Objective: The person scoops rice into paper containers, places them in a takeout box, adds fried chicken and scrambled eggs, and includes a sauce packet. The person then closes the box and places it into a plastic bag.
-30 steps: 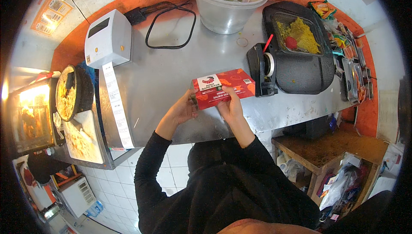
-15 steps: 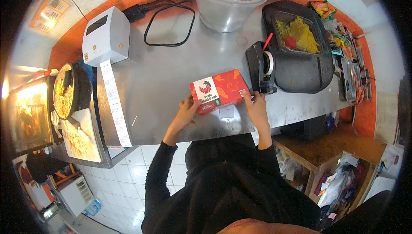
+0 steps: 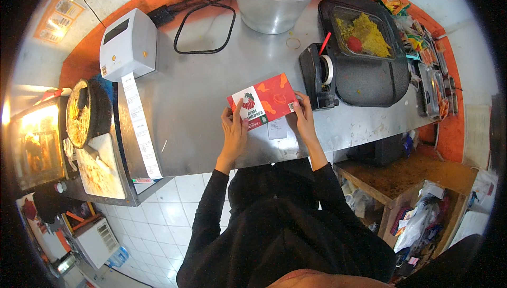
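Observation:
Near the middle of the steel table, a red and white cardboard food box (image 3: 269, 97) sits between my two hands, its printed top facing up. My left hand (image 3: 235, 132) grips the box's left end, with fingers over the white panel and the near edge. At the right end, my right hand (image 3: 304, 119) has its fingers closed on the corner. A small white slip of paper (image 3: 277, 129) shows just below the box's near side, partly covered by it.
At the left stands a white label printer (image 3: 128, 45), a long strip of labels (image 3: 139, 129) hanging from it. A black tape dispenser (image 3: 319, 77), a lidded black tray with yellow food (image 3: 369, 40) and a plastic tub (image 3: 274, 8) stand right and behind. A black cable (image 3: 206, 51) loops behind.
The box has moved slightly away from my body and tilted, its right end turned further away. My left hand has shifted up, its fingers now over the box's top. The right hand keeps its corner.

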Available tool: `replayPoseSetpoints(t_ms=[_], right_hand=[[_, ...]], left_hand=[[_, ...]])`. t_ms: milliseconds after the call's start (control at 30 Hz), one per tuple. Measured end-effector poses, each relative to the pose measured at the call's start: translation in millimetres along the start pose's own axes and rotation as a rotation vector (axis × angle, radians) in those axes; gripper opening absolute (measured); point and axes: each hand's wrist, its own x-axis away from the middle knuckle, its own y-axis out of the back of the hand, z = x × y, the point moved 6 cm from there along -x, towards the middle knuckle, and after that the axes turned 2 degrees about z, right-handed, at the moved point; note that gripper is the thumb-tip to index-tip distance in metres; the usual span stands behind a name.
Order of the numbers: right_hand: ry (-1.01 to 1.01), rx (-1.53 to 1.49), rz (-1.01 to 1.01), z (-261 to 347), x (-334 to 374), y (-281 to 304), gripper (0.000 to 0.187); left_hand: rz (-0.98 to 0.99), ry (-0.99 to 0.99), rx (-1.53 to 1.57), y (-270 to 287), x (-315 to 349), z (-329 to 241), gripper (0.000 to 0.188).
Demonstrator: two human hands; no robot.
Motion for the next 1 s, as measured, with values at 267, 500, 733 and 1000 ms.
replayPoseSetpoints(t_ms=[267,500,733,1000], right_hand=[[-0.269,0.049,-0.154,17,1,-2,0.039],[-0.230,-0.262,-0.027,2,9,-26,0.029],[-0.191,-0.284,0.127,15,-9,-66,0.028],[-0.178,-0.254,0.118,16,-18,-64,0.021]], left_hand=[[-0.021,-0.482,-0.655,7,0,-61,0.076],[0.178,-0.283,-0.329,44,-60,-82,0.066],[0.133,-0.189,-0.245,49,-74,-83,0.046],[-0.040,-0.104,-0.236,49,-84,-87,0.027]])
